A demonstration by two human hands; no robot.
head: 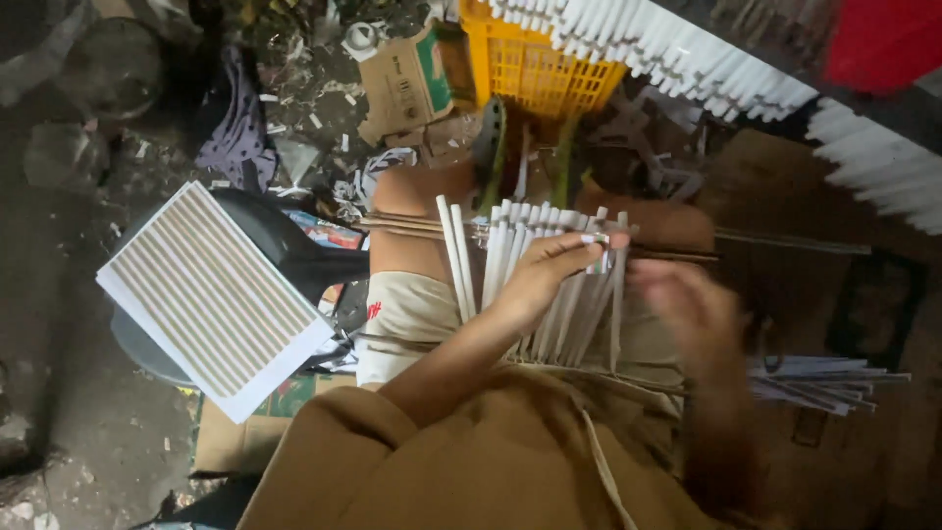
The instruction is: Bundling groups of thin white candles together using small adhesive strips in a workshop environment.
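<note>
The row of thin white paper sticks (535,285), set side by side across brown wooden slats (412,224) over the person's lap, is pinched near its top edge by the fingers of the left hand (549,275), while the right hand (687,314) hovers just beside that row, too blurred to tell whether it is open or closed. Left of the row lies a white sheet lined with tan strips (214,294), and above the row stands a yellow plastic crate (530,64).
</note>
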